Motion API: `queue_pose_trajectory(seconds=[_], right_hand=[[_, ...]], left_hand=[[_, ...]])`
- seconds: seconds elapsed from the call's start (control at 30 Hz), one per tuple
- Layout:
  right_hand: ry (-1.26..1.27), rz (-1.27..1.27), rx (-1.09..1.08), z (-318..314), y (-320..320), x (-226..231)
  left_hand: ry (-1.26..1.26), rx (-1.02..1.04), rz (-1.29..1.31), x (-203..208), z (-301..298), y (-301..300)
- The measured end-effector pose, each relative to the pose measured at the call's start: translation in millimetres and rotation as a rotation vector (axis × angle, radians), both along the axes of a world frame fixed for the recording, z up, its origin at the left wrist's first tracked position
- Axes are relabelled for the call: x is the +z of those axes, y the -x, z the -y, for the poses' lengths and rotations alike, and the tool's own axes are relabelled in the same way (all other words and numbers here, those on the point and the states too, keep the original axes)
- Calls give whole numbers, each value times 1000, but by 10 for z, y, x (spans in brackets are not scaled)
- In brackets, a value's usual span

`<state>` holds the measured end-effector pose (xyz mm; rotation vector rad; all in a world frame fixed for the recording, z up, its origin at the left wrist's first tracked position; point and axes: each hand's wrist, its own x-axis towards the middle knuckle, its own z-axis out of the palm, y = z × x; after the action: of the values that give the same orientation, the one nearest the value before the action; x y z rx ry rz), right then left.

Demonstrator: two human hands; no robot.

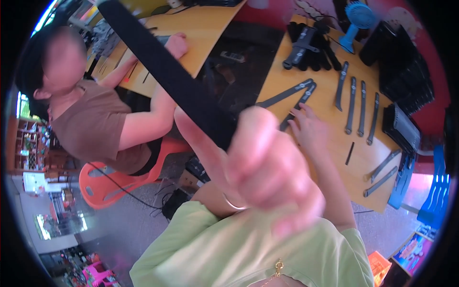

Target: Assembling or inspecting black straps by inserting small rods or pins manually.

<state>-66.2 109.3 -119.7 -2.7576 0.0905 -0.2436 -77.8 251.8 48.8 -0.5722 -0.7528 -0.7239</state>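
Close to the camera, my left hand (pixel 275 167) is closed around the end of a wide black strap (pixel 167 74). The strap stretches up toward the upper left, and the hand is blurred. On the table, the fingers of my right hand (pixel 308 124) are spread over one of two dark grey straps with printed ends. The grey strap (pixel 305 94) under the fingertips angles down to the left. Its neighbour, another grey strap (pixel 284 93), meets it near the top, forming a V. Whether the fingertips grip or only touch is hard to see.
On the wooden table (pixel 330 158) several grey straps (pixel 353 105) lie in a row, beside a thin black strip (pixel 350 153). Black bundles (pixel 306 45) and a blue fan (pixel 358 24) stand behind. At left, another person (pixel 95 115) sits on an orange chair (pixel 95 186) at a second table.
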Motion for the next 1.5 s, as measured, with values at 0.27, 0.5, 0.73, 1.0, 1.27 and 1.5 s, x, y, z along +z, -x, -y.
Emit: queue_pose_trajectory(seconds=[0.27, 0.5, 0.73, 1.0, 1.27, 1.5], right_hand=[[-3, -58, -32, 19, 4, -5], [68, -56, -6, 67, 19, -21], [-35, -13, -9, 110, 79, 22], [-475, 182, -194, 623, -239, 87], [-278, 136, -354, 592, -647, -158], [-279, 108, -413, 590, -685, -208]], left_hand=[[-1213, 630, 70, -1101, -30, -698], [-1605, 919, 477, -1767, 402, -1237], [-1737, 1073, 695, -1937, 566, -1216], [-1690, 1119, 781, -1810, 714, -1280], [-1687, 1113, 705, -2042, 764, -1310], [-1812, 1090, 727, -2008, 747, -1265]])
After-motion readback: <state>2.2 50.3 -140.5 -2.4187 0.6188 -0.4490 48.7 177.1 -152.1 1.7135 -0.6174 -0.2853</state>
